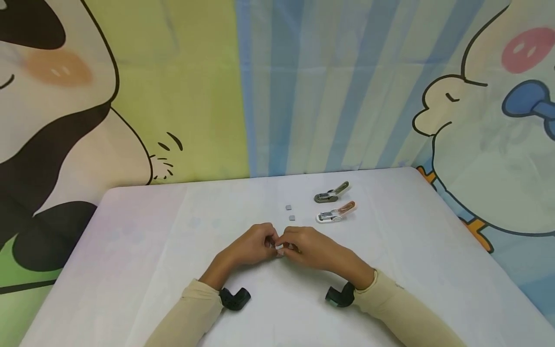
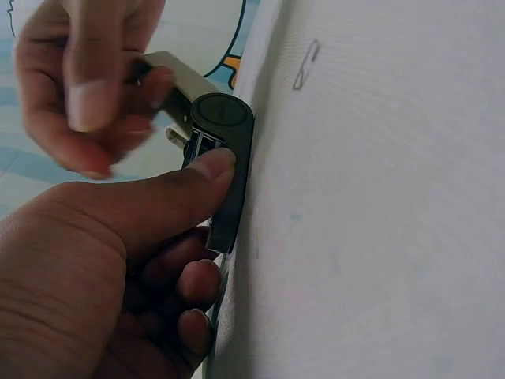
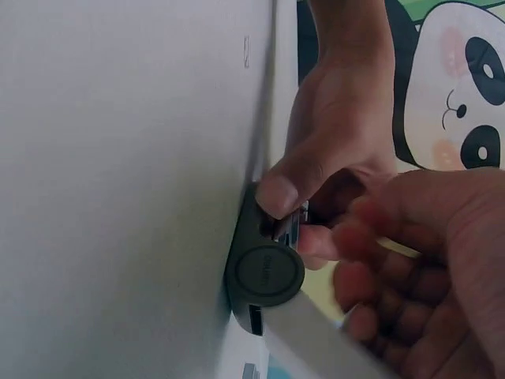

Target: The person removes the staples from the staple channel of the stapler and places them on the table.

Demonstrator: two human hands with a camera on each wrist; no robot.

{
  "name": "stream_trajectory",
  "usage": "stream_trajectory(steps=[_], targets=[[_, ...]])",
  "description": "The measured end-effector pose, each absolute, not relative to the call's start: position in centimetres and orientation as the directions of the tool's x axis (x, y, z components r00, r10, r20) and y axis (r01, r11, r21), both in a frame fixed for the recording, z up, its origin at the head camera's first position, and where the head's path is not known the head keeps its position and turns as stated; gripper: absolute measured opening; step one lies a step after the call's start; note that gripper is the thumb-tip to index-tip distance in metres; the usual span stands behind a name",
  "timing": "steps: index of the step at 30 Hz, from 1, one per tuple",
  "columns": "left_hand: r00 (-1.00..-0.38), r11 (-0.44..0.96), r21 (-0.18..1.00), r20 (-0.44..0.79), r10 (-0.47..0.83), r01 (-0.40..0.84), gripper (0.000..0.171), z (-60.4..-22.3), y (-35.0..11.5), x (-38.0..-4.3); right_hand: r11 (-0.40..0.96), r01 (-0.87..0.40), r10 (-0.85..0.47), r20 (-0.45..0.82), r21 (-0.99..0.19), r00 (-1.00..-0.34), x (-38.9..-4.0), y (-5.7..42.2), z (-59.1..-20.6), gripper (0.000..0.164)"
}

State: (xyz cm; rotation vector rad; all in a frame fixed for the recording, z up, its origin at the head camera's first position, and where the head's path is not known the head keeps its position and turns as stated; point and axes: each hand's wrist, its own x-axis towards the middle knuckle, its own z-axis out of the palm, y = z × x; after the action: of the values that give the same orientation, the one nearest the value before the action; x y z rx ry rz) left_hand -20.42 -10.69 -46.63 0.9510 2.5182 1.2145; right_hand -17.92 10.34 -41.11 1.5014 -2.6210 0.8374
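My left hand (image 1: 256, 243) grips a small dark grey stapler (image 2: 222, 189) with a round pivot disc, its thumb lying on the metal channel. The stapler stands on edge against the white cloth, its pale handle (image 3: 312, 339) angled away from the body. In the head view both hands largely hide it. Close beside it is my right hand (image 1: 310, 248), fingers curled and blurred near the handle. Whether those fingers hold anything is unclear. Just beyond the hands lie two small grey pieces (image 1: 292, 218), apparently staple strips.
Back right on the table are an olive stapler (image 1: 328, 196) and a white stapler (image 1: 330, 216) with an orange-brown handle. A thin wire-like outline (image 2: 306, 65) shows on the white cloth (image 1: 173, 299). Behind the table hangs a cartoon-printed curtain (image 1: 199, 96).
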Motion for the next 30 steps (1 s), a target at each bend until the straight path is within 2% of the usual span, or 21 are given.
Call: stream_trajectory(steps=[3, 7, 13, 20, 25, 30], targets=[[-0.777, 0.457, 0.756, 0.106, 0.621, 0.468, 0.017, -46.8, -10.6, -20.3, 0.499, -0.742, -0.769, 0.166, -0.448, -0.617, -17.8, 10.4, -41.5, 0.009], [-0.773, 0.451, 0.757, 0.11, 0.624, 0.472, 0.019, -46.6, -10.5, -20.2, 0.593, -0.688, -0.726, 0.092, -0.418, -0.682, -17.7, 10.3, -41.4, 0.004], [-0.766, 0.451, 0.743, 0.126, 0.631, 0.494, 0.021, -46.2, -10.3, -20.1, 0.661, -0.636, -0.673, 0.06, -0.398, -0.737, -17.6, 10.1, -41.6, 0.004], [-0.777, 0.467, 0.737, 0.124, 0.617, 0.488, 0.02, -45.8, -10.2, -20.0, 0.709, -0.519, -0.585, 0.013, -0.477, -0.811, -17.8, 9.9, -41.7, 0.003], [-0.782, 0.462, 0.759, 0.099, 0.615, 0.459, 0.02, -45.7, -10.2, -20.0, 0.691, -0.499, -0.567, 0.036, -0.522, -0.823, -18.0, 9.9, -41.7, 0.006], [-0.773, 0.451, 0.759, 0.106, 0.626, 0.47, 0.019, -45.9, -10.2, -20.1, 0.639, -0.581, -0.616, 0.118, -0.504, -0.779, -18.0, 10.1, -42.1, 0.008]])
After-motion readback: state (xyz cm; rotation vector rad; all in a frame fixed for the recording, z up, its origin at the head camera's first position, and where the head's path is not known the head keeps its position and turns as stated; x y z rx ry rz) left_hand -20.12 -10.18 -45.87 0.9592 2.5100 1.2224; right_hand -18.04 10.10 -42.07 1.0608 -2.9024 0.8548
